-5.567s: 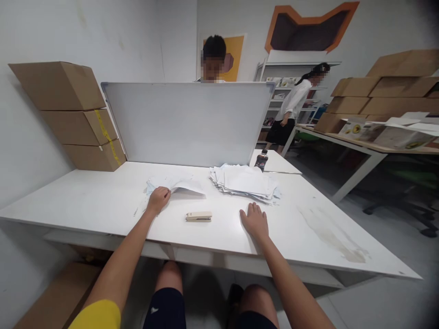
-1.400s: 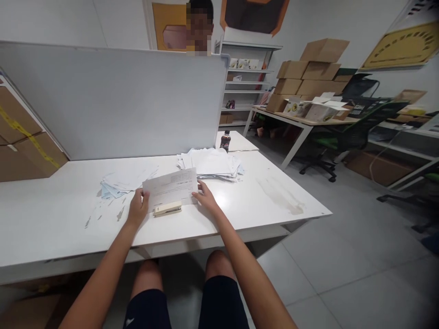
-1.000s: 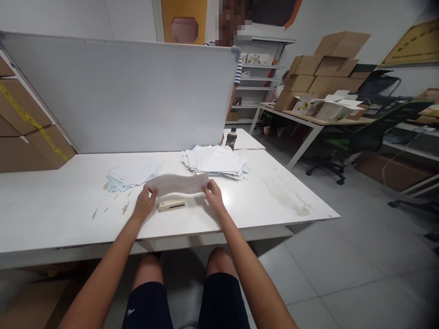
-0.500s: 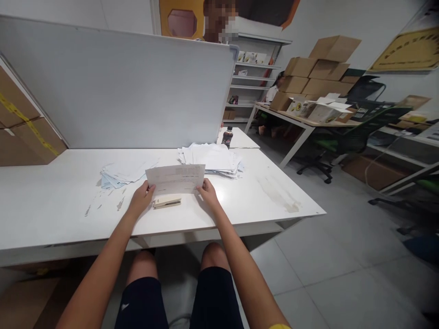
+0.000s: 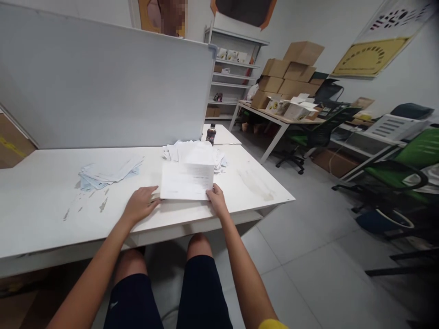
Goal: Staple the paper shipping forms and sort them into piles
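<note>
A printed white sheet [image 5: 187, 182] is pinched at its lower right corner by my right hand [image 5: 216, 199], thumb on top. At the sheet's left edge, my left hand [image 5: 141, 204] has its fingers and thumb around the end of the cream stapler [image 5: 155, 197]. Most of the stapler is hidden beneath the sheet. Behind the sheet lies a thick, untidy stack of papers [image 5: 192, 151]. Farther left, a fanned bunch of thin bluish papers [image 5: 106, 173] rests on the white table [image 5: 41, 205].
A dark bottle [image 5: 211, 134] stands behind the paper stack. A grey-white board [image 5: 113, 87] rises along the table's back, with a person's head above it. At the left is a cardboard box [image 5: 13, 144]. Boxes, another table and green chairs are off to the right.
My left hand has let go of the sheet and closed on the stapler. The sheet has tilted flatter and now covers most of the stapler. The view has turned right.
</note>
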Motion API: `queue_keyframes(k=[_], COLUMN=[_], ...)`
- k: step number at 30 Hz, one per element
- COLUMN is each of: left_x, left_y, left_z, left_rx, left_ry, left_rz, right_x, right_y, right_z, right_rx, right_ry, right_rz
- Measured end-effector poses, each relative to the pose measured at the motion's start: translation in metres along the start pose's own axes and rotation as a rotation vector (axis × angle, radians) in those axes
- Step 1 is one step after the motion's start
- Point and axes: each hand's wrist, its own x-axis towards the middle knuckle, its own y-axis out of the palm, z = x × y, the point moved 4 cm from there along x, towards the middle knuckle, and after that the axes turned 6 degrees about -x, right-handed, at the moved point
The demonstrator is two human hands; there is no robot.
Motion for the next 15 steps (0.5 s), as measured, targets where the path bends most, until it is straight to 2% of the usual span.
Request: queue_keyframes(k=[3, 6, 10, 15], left_x=[0.003, 0.003, 0.002, 0.000], left_y=[0.011, 0.012, 0.011, 0.012], left_z=[-0.006, -0.005, -0.004, -0.003], left_rx=[0.093, 0.142, 0.166, 0.097], left_ry=[0.036, 0.042, 0.032, -0.001], left_rz=[0.091, 0.108, 0.105, 0.078], right_x=[-0.004, -0.008, -0.008, -0.008], right_y=[-0.021, -0.028, -0.029, -0.031], right_z=[-0.008, -0.011, -0.012, -0.016], right_rx=[-0.142, -0.206, -0.303, -0.346], right_ry=[0.043, 0.050, 0.012, 0.069], right_rz=[0.103, 0.152, 0.110, 0.070])
